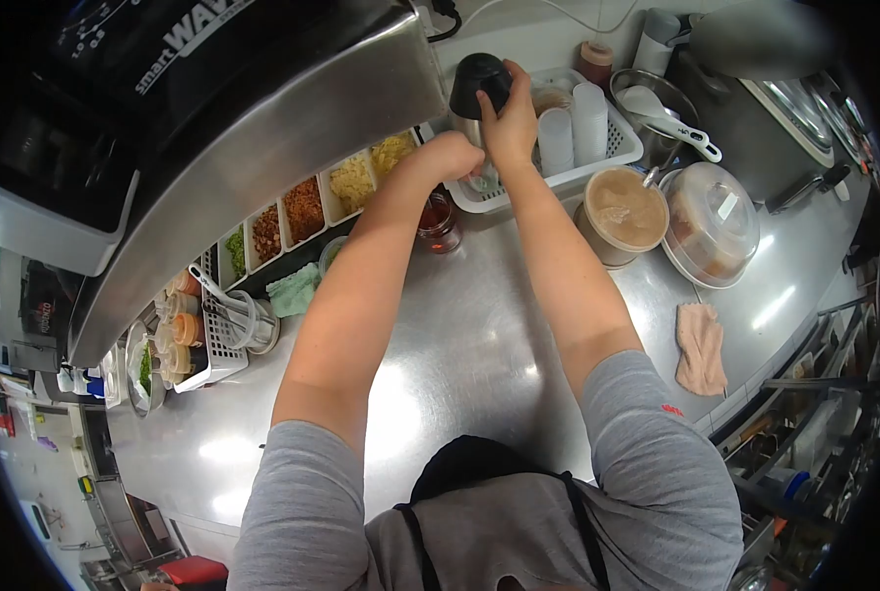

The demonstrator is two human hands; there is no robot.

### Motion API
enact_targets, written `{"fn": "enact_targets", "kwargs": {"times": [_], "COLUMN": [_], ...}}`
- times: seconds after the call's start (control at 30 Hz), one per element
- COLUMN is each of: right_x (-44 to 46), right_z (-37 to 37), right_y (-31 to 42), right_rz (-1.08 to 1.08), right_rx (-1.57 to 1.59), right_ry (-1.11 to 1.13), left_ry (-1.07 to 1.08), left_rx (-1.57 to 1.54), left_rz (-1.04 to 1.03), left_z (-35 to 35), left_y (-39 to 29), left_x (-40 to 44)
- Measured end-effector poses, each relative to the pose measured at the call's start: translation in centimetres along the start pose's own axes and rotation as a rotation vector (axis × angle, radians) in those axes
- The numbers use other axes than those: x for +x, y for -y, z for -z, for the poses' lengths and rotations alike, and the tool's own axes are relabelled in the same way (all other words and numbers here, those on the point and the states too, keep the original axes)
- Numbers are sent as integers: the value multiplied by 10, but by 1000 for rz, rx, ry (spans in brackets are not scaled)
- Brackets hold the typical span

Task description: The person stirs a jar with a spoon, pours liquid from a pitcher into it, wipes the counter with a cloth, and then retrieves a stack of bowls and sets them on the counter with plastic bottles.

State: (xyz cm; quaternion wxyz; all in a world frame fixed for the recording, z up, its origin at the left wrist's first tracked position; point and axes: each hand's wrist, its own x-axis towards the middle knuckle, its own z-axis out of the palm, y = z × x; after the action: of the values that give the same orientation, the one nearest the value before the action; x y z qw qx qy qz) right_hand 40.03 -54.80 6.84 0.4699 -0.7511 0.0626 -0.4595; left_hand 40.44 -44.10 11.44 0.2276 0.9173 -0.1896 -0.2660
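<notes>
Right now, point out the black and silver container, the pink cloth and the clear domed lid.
Black and silver container [472, 81], head view, its black end.
Pink cloth [700, 350], head view, centre of the fabric.
Clear domed lid [696, 212], head view, left side of dome.

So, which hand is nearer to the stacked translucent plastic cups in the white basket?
Right. The right hand, on a rounded black object, is just left of the cups; the left hand is farther left.

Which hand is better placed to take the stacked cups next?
Probably the right hand: it is nearer the stacked cups, with the left hand on its far side. It would first have to release the black-topped container.
</notes>
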Motion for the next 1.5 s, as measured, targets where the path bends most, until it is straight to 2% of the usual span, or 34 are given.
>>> {"fn": "enact_targets", "kwargs": {"times": [0.03,0.1,0.17,0.23,0.3,0.37,0.4,0.47,0.53,0.57,0.6,0.63,0.67,0.73,0.8,0.83,0.87,0.9,0.97,1.03,1.17,1.23,1.43,1.5], "right_x": [-5,-10,-17,-20,-22,-27,-30,-35,-52,-69,-87,-106,-123,-155,-181,-197,-210,-223,-252,-278,-324,-340,-357,-362], "right_z": [1,3,4,5,13,24,29,42,55,66,68,79,78,82,77,74,70,65,53,37,0,-12,8,16], "right_y": [0,0,1,-2,-2,1,7,9,19,40,39,63,58,71,98,114,131,155,199,235,267,267,280,287], "right_rz": [-10,-7,-25,-37,-49,-53,-51,227,202,19,-2,-94,-52,-99,-148,-163,-172,-109,42,178,273,324,350,436], "right_rx": [8,12,-47,-96,-143,-275,-329,-213,-73,97,181,122,209,325,390,454,514,528,532,495,417,418,334,342], "right_ry": [-17,-35,-2,27,65,98,93,-40,-56,-3,49,162,207,329,416,543,661,793,1050,1234,1416,1382,1485,1510], "left_ry": [-3,-77,-60,-98,-86,-223,-240,-261,-245,-211,-182,-107,-29,-85,-328,-486,-590,-603,-977,-1114,-1070,-1028,-971,-948], "left_rx": [-4,204,113,70,64,170,176,123,158,207,265,239,206,-101,-68,-159,-243,-245,-584,-483,-524,-578,-549,-661], "left_rz": [-7,33,20,-145,-138,-247,-211,-220,-312,-383,-451,-420,-395,-300,-335,-294,-140,-135,-94,74,101,93,-47,-132], "left_z": [-4,-14,-25,-28,-23,-15,-6,-1,-4,-8,-7,-2,3,10,10,1,-7,-15,-43,-77,-150,-174,-209,-212], "left_y": [-2,-3,4,4,3,2,-12,-16,-9,1,13,21,28,44,72,89,99,115,157,192,255,265,281,286], "left_x": [2,7,11,1,-16,-43,-80,-137,-210,-249,-289,-331,-372,-445,-499,-521,-542,-552,-556,-545,-506,-490,-458,-449]}}
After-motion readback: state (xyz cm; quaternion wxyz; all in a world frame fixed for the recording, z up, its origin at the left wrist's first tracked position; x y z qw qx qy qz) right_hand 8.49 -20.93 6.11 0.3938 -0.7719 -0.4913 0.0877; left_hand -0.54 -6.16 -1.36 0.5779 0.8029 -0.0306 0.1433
